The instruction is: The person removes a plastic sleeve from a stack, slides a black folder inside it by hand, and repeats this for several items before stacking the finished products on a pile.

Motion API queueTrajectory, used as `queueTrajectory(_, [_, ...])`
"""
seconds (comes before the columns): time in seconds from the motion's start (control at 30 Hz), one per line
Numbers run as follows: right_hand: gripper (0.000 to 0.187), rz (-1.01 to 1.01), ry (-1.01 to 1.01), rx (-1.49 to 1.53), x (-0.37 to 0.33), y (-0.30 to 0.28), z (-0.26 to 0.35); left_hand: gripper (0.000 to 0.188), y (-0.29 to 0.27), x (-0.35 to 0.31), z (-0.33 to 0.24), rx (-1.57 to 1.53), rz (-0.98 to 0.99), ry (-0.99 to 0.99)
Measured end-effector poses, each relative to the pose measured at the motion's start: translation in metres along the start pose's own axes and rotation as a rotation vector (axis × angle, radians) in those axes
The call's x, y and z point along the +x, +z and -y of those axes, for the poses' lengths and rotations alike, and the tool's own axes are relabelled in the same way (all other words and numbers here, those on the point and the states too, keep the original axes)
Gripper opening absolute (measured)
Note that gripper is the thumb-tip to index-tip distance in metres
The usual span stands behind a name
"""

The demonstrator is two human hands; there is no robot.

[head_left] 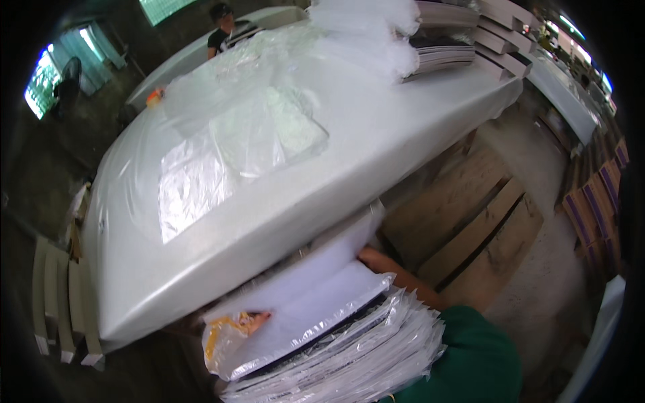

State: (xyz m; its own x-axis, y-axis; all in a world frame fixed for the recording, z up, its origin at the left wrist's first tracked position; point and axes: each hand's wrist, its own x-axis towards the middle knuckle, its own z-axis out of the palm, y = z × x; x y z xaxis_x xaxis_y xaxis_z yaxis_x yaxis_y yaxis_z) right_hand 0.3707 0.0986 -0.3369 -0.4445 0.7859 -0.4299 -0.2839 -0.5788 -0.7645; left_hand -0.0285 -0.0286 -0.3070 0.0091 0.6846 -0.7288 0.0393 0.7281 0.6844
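A thick stack of flat packs in clear plastic is right in front of my body, its top face white and shiny. My left hand is at the left end of the stack, its fingers curled at the edge beside crumpled clear film with a yellow-orange patch. From the green sleeve, my right arm runs to the stack's far right side, where my right hand grips the edge, its fingertips hidden. A blurred white flat piece lies beyond the packs, below the table edge.
A large white-covered table holds loose clear plastic bags, bundled film and stacked packs. Wooden pallets lie right; cartons stand farther right. Cardboard pieces lean left. A person is behind the table.
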Motion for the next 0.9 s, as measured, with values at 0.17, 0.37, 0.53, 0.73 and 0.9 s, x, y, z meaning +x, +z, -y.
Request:
queueTrajectory(0.17, [0.018, -0.066, -0.277, -0.334, 0.022, 0.003, -0.024, 0.033, 0.022, 0.003, 0.001, 0.618, -0.316, 0.279])
queueTrajectory(0.37, [0.033, -0.356, -0.463, -0.625, 0.007, -0.027, -0.011, 0.05, -0.002, 0.02, -0.013, 0.502, -0.421, 0.39])
queueTrajectory(0.53, [0.056, -0.636, -0.594, -0.365, -0.099, -0.075, 0.087, 0.073, 0.004, -0.073, -0.103, -0.546, 0.204, 0.62])
queueTrajectory(0.73, [0.05, -0.643, -0.872, -0.511, -0.1, -0.159, 0.136, 0.073, 0.029, -0.109, -0.151, -0.364, -0.061, 0.572])
queueTrajectory(0.9, [0.055, -0.492, -0.621, -0.452, -0.006, -0.099, 0.046, 0.073, 0.04, -0.128, -0.166, -0.263, -0.115, 0.558])
